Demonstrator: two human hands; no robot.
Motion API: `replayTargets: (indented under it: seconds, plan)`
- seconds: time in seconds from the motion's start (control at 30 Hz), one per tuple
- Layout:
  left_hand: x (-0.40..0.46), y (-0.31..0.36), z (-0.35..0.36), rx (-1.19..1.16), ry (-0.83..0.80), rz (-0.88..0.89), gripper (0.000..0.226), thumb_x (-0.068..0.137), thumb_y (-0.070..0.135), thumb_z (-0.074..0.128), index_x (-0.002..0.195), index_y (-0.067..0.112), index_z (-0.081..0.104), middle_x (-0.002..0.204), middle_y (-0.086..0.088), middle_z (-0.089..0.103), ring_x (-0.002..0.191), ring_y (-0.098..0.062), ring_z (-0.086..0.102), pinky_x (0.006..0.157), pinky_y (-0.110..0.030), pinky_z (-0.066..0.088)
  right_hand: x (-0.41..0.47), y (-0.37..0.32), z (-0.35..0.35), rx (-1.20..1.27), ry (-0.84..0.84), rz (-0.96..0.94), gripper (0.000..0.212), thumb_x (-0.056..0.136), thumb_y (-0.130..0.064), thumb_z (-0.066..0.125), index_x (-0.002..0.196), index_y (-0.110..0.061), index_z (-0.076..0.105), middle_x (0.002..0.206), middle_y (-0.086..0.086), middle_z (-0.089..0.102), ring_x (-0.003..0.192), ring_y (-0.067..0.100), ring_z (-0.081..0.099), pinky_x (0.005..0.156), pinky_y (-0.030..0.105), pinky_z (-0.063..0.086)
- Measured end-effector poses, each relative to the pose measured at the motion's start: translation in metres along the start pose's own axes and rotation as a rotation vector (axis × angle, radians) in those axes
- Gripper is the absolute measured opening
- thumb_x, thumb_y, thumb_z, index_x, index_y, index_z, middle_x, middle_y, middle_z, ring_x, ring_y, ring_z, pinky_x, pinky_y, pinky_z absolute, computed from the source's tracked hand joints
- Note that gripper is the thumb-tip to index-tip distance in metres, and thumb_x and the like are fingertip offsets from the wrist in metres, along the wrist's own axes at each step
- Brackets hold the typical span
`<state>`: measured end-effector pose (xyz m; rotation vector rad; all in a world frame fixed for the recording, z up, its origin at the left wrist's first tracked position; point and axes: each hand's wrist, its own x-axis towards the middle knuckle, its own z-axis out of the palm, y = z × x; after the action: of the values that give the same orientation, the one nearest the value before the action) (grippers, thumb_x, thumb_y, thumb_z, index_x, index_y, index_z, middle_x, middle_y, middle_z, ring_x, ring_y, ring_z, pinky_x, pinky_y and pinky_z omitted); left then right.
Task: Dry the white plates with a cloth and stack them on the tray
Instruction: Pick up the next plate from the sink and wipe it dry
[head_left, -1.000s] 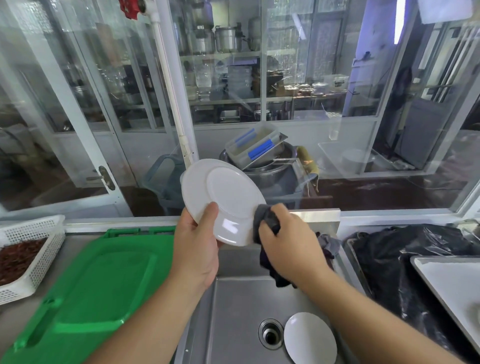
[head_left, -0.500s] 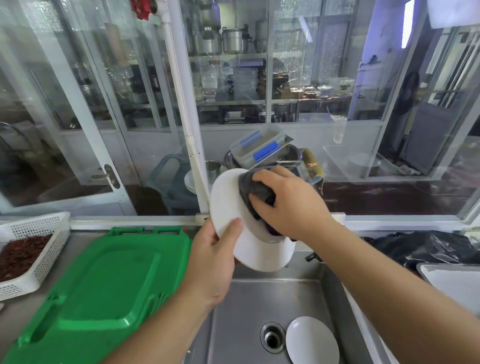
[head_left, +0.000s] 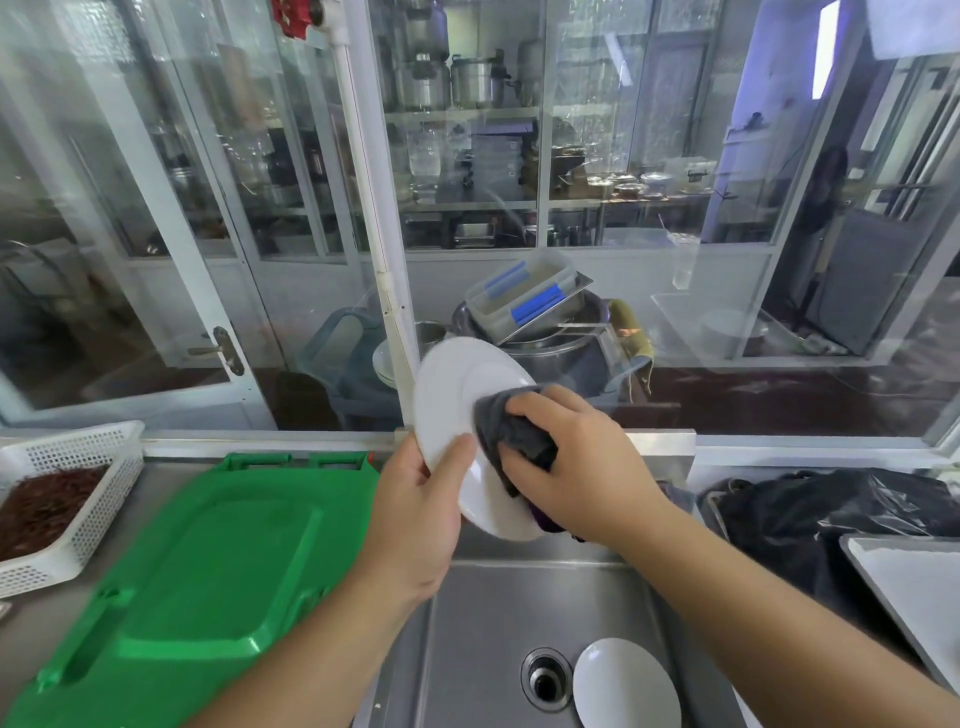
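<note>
Setting: Stainless steel counter (head_left: 31, 631) and sunken steel sink (head_left: 498, 613) are seen below a wide glass window onto a kitchen store.
Left hand: the left hand (head_left: 415, 512) is clamped on the lower left rim of the round white plate (head_left: 457, 405), thumb on the near face, the plate held tilted above the sink.
Right hand: the right hand (head_left: 576, 462) is closed round the bunched dark grey cloth (head_left: 511, 434), which is pressed against the plate's centre.
Just changed: half a second ago the cloth covered the upper part of the face; it is now lower, near the middle, and more bare rim is shown at the top.
Meaning: wiping is judged under way, with stacking not yet begun.
Against the earliest frame: the cloth was then only at the plate's right edge, the face fully exposed.
Still waiting: a second white plate (head_left: 626, 686) lies in the sink beside the drain (head_left: 546, 678).
Tray: the grey metal tray (head_left: 914, 582) is at the right, its visible part bare.
Left side: a green plastic lid (head_left: 197, 571) and a white perforated basket (head_left: 78, 519) rest on the counter.
</note>
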<state>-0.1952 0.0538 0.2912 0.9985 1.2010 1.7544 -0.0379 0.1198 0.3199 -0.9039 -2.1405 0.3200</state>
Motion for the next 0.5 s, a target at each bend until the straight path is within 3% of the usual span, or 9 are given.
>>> replayTargets:
  seconds: [0.2,0.27,0.37,0.43,0.5]
  plan:
    - [-0.01,-0.006,0.005,0.086,-0.074,0.002,0.036,0.084,0.046,0.072,0.118,0.037,0.074,0.12,-0.002,0.078,0.117,-0.025,0.071,0.106,-0.059,0.052,0.039,0.0,-0.01,-0.041,0.091,-0.106,0.033,0.094,-0.031,0.069,0.125,-0.021,0.071,0.121,0.001,0.067,0.102,0.025,0.066,0.079,0.037,0.056]
    - [-0.011,-0.002,0.002,0.134,-0.096,0.048,0.034,0.085,0.049,0.071,0.118,0.041,0.073,0.121,0.004,0.077,0.117,-0.019,0.071,0.104,-0.056,0.053,0.051,0.01,-0.013,-0.027,0.094,0.031,0.029,0.097,-0.037,0.064,0.124,-0.027,0.071,0.12,-0.002,0.066,0.102,0.023,0.064,0.082,0.037,0.053]
    - [-0.014,0.004,0.003,0.138,-0.083,0.114,0.031,0.083,0.051,0.071,0.114,0.046,0.073,0.12,0.009,0.077,0.116,-0.013,0.071,0.1,-0.046,0.054,0.063,0.03,-0.017,0.018,0.06,0.305,0.019,0.098,-0.044,0.056,0.1,-0.03,0.07,0.094,-0.008,0.067,0.089,0.019,0.062,0.07,0.033,0.047]
    - [-0.013,0.009,0.003,0.13,-0.045,0.152,0.03,0.081,0.052,0.071,0.111,0.049,0.073,0.119,0.011,0.077,0.115,-0.011,0.07,0.097,-0.041,0.054,0.06,0.04,-0.017,0.065,0.023,0.425,0.02,0.098,-0.044,0.055,0.097,-0.03,0.069,0.086,-0.013,0.068,0.082,0.008,0.061,0.066,0.023,0.044]
    - [-0.01,0.014,0.001,0.154,-0.026,0.199,0.028,0.08,0.053,0.069,0.108,0.054,0.072,0.118,0.015,0.076,0.114,-0.008,0.07,0.093,-0.033,0.056,0.049,0.045,-0.012,0.111,-0.013,0.521,0.02,0.098,-0.044,0.054,0.092,-0.032,0.068,0.083,-0.012,0.068,0.079,0.008,0.062,0.065,0.025,0.046]
